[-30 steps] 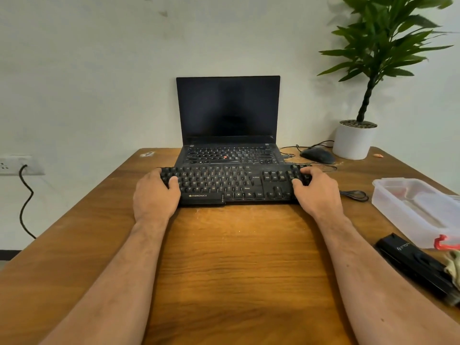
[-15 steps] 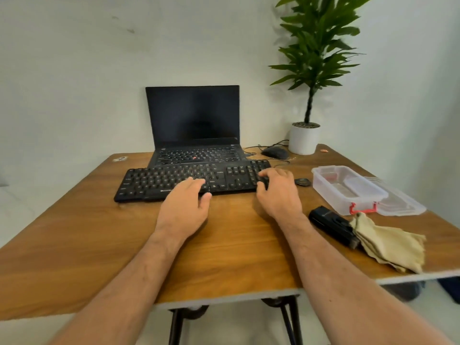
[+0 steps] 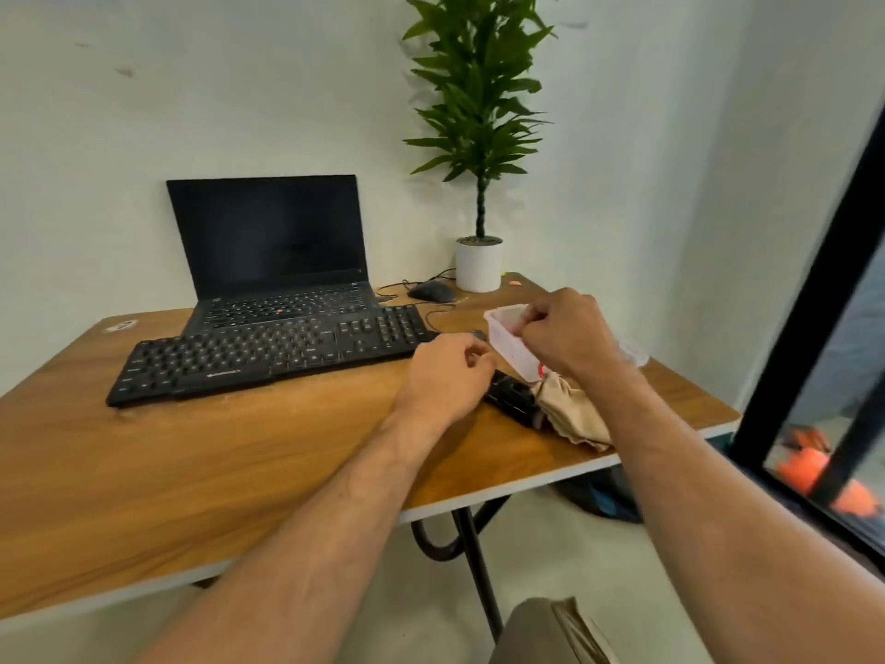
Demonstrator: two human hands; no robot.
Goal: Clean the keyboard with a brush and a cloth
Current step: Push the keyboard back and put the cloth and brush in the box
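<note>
Both hands have left the long black plastic keyboard (image 3: 268, 359) since the earlier frames — half a second ago their fingers lay on its keys, and now they are over the table's right end. The left hand (image 3: 448, 376) hovers just past the keyboard's right edge, fingers loosely curled and holding nothing that can be seen. The right hand (image 3: 565, 335) is above the clear plastic rectangular box (image 3: 510, 345), fingers bent with the tips drawn together at the box's near rim; whether it pinches the rim or only touches it cannot be told.

The keyboard lies slanted on the brown wooden table (image 3: 239, 452), its left end nearer the front edge, its far side just in front of the open black laptop (image 3: 273, 261) with a dark screen. Just in front of the box lies a flat black oblong object (image 3: 512, 400) — possibly the brush, though no bristles show — and a crumpled beige cloth (image 3: 574, 409) is touching its right end, partly under the right forearm. Behind the keyboard's right end sits a black computer mouse (image 3: 431, 292) with its cable, and beside it a green leafy plant in a white round pot (image 3: 478, 266) at the table's far corner.
</note>
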